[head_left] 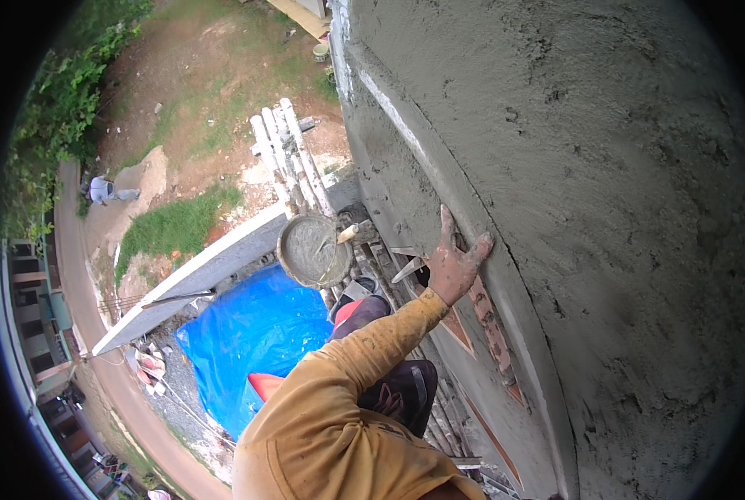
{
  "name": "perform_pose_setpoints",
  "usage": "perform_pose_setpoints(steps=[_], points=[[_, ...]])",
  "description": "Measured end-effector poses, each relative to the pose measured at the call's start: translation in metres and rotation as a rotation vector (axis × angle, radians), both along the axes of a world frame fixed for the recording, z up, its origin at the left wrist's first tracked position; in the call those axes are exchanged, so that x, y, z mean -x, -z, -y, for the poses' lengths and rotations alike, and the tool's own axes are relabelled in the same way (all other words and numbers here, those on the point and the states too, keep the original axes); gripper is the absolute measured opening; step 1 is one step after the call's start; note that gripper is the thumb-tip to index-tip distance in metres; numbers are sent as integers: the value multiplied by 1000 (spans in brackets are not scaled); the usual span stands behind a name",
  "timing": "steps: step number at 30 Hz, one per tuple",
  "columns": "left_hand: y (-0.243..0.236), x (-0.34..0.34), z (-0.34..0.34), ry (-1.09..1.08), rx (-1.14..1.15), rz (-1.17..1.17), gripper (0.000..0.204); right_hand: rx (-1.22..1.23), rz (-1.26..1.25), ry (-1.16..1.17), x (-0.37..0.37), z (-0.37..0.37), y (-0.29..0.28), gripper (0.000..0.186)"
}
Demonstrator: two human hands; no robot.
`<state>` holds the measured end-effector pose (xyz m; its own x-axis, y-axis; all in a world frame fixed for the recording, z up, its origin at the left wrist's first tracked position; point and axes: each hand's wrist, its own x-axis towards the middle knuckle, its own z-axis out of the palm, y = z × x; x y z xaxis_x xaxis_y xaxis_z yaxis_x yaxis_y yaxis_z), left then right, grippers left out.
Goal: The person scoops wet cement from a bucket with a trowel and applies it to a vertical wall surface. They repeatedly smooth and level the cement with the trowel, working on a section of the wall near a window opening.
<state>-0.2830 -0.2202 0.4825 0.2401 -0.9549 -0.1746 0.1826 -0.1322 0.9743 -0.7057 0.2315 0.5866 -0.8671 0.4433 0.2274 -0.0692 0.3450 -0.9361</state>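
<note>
My left hand, at the end of a cement-stained mustard sleeve, reaches to the raised plaster band on the grey wall. Thumb and index finger are spread apart against the band's edge; the other fingers are mostly hidden. Just below the hand runs a reddish-brown strip spotted with cement. A pale pointed piece, perhaps a trowel blade, shows left of the wrist. Farther left sits a round pan of wet grey mortar. My right hand is out of sight.
Whitish poles stick out beyond the pan, with more poles beneath me. Far below, a blue tarpaulin lies beside a low pale-topped wall. A person is on the ground near a road. Buildings stand at the left.
</note>
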Motion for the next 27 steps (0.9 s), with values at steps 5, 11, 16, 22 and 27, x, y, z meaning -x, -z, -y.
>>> perform_pose_setpoints(steps=[5,11,16,22,27], points=[[47,-14,18,7,18,-62,88,35,42,-40,22,-26,60,55],[136,-85,96,-128,0,-44,84,-28,75,20,-61,80,193,64],[86,-64,61,-65,-37,-86,84,-33,119,-17,-35,41,170,68],[110,-26,24,-73,16,143,85,126,105,-39,3,2,139,54],[149,-65,67,-69,-16,151,89,-32,255,69,-58,67,220,59]])
